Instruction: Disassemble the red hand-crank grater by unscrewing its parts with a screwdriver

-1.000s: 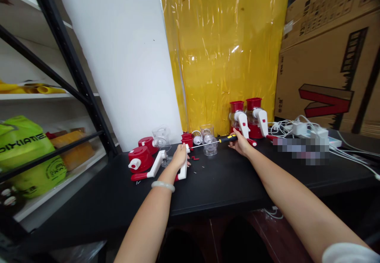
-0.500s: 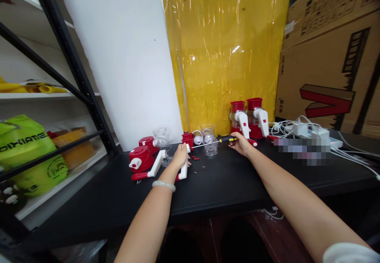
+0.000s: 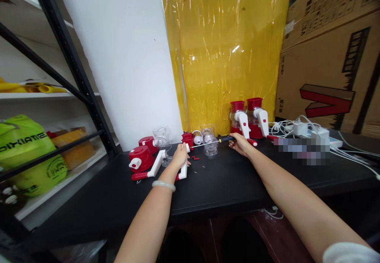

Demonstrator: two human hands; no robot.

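Note:
My left hand (image 3: 180, 157) is closed around a white crank handle (image 3: 183, 170) with a red grip, holding it just above the black table. In my right hand (image 3: 240, 144) is a screwdriver (image 3: 226, 139) with a black and yellow handle. Its long shaft points left, and the tip meets the white end of the crank by my left fingers; the exact contact is too small to make out. Left of my left hand lies another white crank handle (image 3: 157, 164) beside a red grater base (image 3: 141, 159). A small red part (image 3: 195, 158) and tiny screws (image 3: 195, 172) lie nearby.
Clear plastic housings (image 3: 210, 146) and red parts (image 3: 187, 139) stand behind my hands. Two assembled red-and-white drum graters (image 3: 257, 118) stand at the back right, beside tangled white cables (image 3: 292, 127). A large cardboard box (image 3: 329, 65) rises on the right; shelving (image 3: 74, 57) flanks the left.
My right hand's fingers have shifted slightly around the screwdriver handle, whose yellow markings show differently. The crank handle and my left hand stay in place.

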